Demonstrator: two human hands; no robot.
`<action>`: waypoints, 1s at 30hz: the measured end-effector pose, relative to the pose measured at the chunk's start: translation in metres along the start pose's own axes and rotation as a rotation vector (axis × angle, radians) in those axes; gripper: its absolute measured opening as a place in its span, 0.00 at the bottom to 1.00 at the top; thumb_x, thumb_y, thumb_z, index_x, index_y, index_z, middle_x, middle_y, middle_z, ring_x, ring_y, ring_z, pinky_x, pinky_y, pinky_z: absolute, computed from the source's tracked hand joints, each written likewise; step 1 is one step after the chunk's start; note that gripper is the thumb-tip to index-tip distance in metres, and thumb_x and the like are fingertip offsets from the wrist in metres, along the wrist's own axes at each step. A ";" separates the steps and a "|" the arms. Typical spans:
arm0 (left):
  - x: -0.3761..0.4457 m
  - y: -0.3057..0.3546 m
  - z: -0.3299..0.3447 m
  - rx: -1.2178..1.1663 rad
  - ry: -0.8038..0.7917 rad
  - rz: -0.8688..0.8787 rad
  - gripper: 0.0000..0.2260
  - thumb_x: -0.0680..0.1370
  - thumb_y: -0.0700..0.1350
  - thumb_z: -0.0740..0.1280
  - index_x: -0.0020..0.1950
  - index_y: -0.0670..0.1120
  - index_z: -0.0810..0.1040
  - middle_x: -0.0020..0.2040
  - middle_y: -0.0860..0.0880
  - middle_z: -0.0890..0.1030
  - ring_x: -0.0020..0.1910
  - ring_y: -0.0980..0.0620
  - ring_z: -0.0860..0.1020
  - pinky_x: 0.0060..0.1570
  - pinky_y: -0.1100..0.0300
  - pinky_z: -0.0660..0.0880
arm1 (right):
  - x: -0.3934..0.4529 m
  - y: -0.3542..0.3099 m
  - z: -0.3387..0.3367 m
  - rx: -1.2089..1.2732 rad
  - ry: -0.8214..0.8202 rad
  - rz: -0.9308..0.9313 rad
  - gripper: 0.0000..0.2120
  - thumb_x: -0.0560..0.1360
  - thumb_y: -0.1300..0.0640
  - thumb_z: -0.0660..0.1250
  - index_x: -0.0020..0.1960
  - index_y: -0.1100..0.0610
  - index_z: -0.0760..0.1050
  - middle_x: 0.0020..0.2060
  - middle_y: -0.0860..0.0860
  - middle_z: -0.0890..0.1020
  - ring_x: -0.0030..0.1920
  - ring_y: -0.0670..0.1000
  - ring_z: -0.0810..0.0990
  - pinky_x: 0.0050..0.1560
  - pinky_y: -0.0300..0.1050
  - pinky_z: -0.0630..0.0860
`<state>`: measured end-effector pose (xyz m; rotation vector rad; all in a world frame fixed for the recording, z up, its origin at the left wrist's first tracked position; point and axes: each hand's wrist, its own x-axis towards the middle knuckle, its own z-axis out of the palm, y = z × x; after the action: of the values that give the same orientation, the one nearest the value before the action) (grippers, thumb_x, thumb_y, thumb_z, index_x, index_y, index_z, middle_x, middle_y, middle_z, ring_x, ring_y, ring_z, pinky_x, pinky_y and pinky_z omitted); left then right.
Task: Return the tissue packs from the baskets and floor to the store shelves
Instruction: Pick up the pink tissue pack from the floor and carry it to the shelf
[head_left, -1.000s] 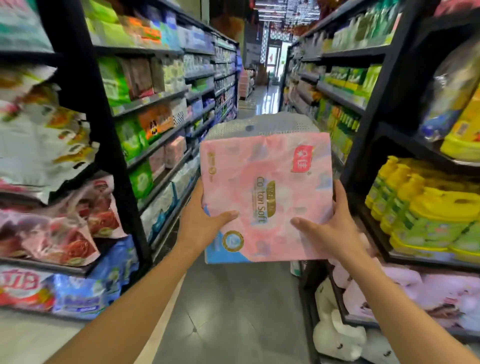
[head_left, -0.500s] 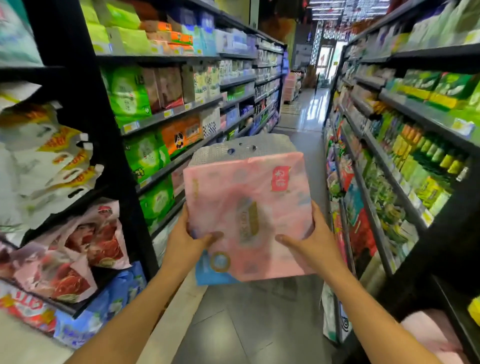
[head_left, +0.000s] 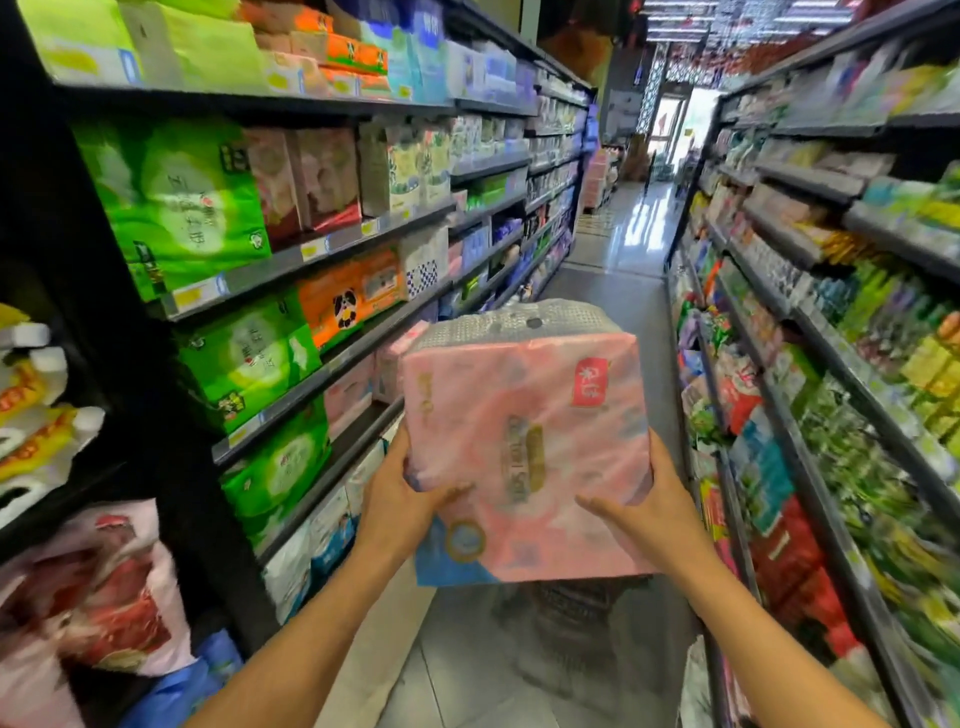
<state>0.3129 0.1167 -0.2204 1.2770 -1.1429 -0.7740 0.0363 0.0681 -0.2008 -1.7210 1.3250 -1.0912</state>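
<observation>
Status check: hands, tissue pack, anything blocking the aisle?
Left hand and right hand both grip pink tissue pack, held mid-aisle, not shelved. Dark basket partly visible under pack. Aisle floor ahead open.

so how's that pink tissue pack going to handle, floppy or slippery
Probably soft but not floppy: the pink tissue pack keeps a boxy shape between the left hand and right hand. Its glossy plastic wrap looks somewhat slippery, which may be why both hands grip it. Likely light for its bulk.

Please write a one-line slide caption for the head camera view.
Both hands, left and right, hold a pink tissue pack in a store aisle beside stocked shelves.
</observation>
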 end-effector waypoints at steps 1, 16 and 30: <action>0.017 -0.005 0.002 0.004 0.003 -0.009 0.41 0.66 0.41 0.81 0.75 0.58 0.66 0.61 0.60 0.79 0.54 0.65 0.79 0.49 0.62 0.81 | 0.018 0.005 0.003 0.006 -0.002 0.003 0.42 0.64 0.55 0.82 0.67 0.38 0.61 0.56 0.29 0.71 0.53 0.30 0.73 0.49 0.28 0.69; 0.233 -0.080 0.063 0.187 0.140 -0.073 0.42 0.66 0.47 0.81 0.74 0.64 0.64 0.57 0.71 0.78 0.55 0.68 0.78 0.45 0.70 0.77 | 0.276 0.101 0.034 0.116 -0.152 -0.015 0.43 0.65 0.57 0.81 0.71 0.40 0.61 0.62 0.32 0.72 0.58 0.30 0.71 0.53 0.37 0.72; 0.361 -0.174 0.046 0.253 0.328 -0.279 0.46 0.61 0.57 0.81 0.74 0.68 0.62 0.57 0.60 0.82 0.52 0.57 0.82 0.49 0.54 0.82 | 0.462 0.153 0.131 -0.055 -0.441 -0.001 0.48 0.63 0.51 0.82 0.74 0.48 0.57 0.58 0.36 0.72 0.60 0.46 0.74 0.54 0.41 0.72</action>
<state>0.4017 -0.2644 -0.3161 1.7312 -0.8237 -0.6021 0.1541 -0.4120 -0.2962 -1.8673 1.0801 -0.6273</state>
